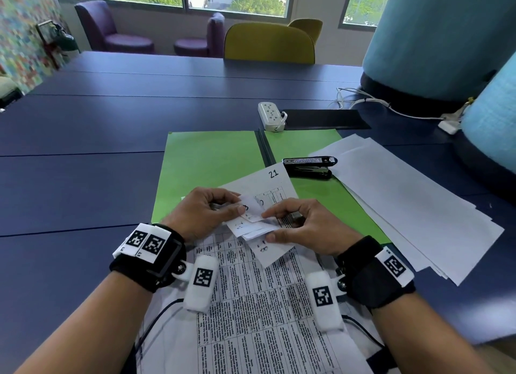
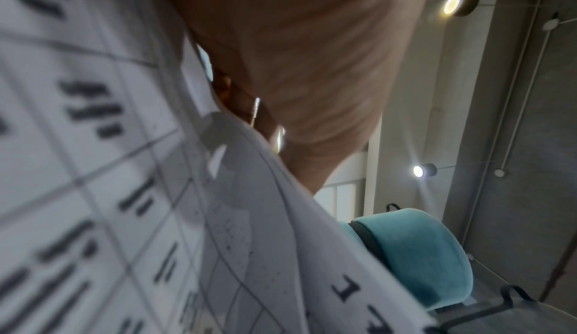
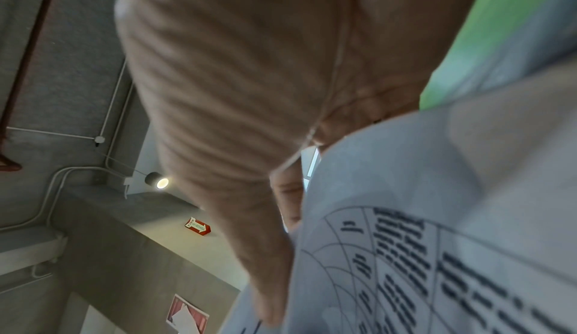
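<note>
Both grips are closed on paper: our left grip (image 1: 203, 211) pinches the curled upper corners of the printed sheets (image 1: 251, 317), and our right grip (image 1: 304, 228) pinches them from the other side. The sheets lie over a green folder (image 1: 209, 164) on the counter (image 1: 83, 164), with a black stapler (image 1: 308, 167) beyond.

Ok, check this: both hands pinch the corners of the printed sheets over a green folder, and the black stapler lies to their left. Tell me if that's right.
Not quite. The head view shows the stapler lying to the right of the hands and beyond them, on the folder. The rest holds: the left hand and the right hand both pinch the corners of the printed sheets.
</note>
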### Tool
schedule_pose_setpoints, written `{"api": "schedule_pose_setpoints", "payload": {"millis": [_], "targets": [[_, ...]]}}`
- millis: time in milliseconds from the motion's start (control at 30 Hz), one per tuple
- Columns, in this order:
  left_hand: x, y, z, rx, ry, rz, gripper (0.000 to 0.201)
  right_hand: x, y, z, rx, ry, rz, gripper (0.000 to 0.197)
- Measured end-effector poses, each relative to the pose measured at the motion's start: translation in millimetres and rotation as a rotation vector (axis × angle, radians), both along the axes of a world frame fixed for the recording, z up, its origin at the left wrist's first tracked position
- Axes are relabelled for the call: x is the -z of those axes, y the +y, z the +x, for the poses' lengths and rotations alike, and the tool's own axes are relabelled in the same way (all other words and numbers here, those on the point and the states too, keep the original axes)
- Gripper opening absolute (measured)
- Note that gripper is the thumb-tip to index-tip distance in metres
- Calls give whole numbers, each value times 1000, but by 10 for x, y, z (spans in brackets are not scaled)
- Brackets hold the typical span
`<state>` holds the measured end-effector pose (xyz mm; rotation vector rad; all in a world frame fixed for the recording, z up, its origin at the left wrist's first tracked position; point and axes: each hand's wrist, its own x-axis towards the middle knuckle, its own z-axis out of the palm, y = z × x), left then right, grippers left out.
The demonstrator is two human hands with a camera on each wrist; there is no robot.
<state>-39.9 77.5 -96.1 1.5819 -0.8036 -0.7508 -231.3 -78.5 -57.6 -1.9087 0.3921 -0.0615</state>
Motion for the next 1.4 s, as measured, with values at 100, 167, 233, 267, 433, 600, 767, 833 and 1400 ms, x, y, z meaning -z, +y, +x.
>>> {"api": "schedule_pose_setpoints", "payload": {"millis": [100,167,233,267,433,600,767,833,1400], "targets": [[1,13,17,-4,-67,43,8,12,0,19,4,-10,-58,27],[12,26,42,-4,-89,74,15,22,0,24,11,-5,-60,30],[8,32,48,-3,-76,83,19,22,7,18,20,10,-59,37],[0,34,43,1,-77,83,20,27,6,13,23,16,-52,40],[-38,34,20,13,-21,70,23,30,-6,-3,17,14,-30,58],[-66,41,31,65,-95,58,12,46,4,20,-29,42,-40,49],[-78,52,33,84,-126,66,13,74,1,34,-57,50,-88,33],[-70,52,30,73,-117,64,14,74,3,31,-53,39,-78,32],[-76,57,11,59,-119,53,17,42,28,36,-47,35,-143,32]]}}
